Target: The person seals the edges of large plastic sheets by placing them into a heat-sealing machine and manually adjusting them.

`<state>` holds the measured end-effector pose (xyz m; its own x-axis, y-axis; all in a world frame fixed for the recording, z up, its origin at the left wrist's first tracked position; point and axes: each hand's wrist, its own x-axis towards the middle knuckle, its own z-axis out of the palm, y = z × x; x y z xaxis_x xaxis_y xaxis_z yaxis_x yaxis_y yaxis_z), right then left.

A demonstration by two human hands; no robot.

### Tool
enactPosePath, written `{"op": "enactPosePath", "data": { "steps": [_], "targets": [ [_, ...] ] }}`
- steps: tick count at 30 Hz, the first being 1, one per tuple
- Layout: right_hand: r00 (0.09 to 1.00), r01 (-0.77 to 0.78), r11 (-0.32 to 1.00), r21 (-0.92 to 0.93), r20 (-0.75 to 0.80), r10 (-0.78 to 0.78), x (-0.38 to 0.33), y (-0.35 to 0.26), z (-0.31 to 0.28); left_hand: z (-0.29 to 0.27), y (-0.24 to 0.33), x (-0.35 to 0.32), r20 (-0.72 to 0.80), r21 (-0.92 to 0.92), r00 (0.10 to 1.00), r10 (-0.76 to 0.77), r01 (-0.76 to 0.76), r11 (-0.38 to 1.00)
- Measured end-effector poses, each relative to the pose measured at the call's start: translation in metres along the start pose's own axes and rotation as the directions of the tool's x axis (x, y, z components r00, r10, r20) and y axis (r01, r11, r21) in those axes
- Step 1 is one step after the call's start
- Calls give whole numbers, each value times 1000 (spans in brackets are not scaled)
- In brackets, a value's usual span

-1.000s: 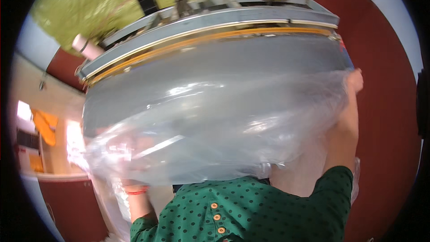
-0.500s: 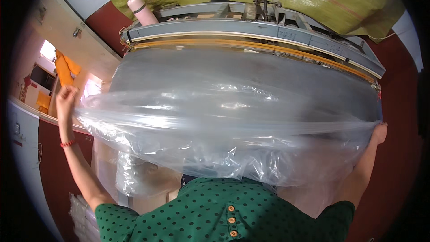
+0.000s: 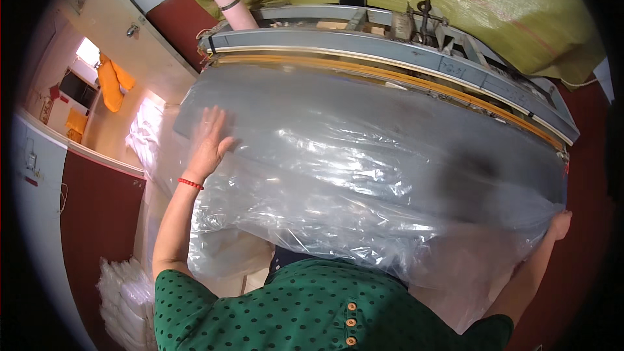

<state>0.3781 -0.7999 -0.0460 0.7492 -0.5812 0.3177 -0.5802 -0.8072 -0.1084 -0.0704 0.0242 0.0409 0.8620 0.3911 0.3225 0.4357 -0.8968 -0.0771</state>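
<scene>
Clear plastic sheet (image 3: 364, 175) blanketing the table (image 3: 455, 68) edge to edge; pink bottle (image 3: 233, 5) crowding its far-left corner.

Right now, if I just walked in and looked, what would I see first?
First, the huge clear plastic sheet spread over the grey machine table, filling the middle. The left hand lies flat on its left side, fingers spread, with a red bracelet on that wrist, while the right hand grips its crumpled edge at far right. A pale pink flask stands on the machine at the top, before a yellow-green sack.
</scene>
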Motion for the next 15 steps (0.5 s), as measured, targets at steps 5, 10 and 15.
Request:
{"op": "enactPosePath", "data": {
  "steps": [5,10,15],
  "targets": [
    [1000,-7,1000,4,-5,7,-3,-2,-3,19,-6,17,-61,-259,966,253,-260,930],
    [1000,18,1000,2,3,-18,-3,0,-5,31,-6,16,31,-464,927,373,-318,827],
    [1000,27,999,-24,15,-26,8,5,3,33,-16,-17,-47,-490,981,188,-187,852]
  ]
}}
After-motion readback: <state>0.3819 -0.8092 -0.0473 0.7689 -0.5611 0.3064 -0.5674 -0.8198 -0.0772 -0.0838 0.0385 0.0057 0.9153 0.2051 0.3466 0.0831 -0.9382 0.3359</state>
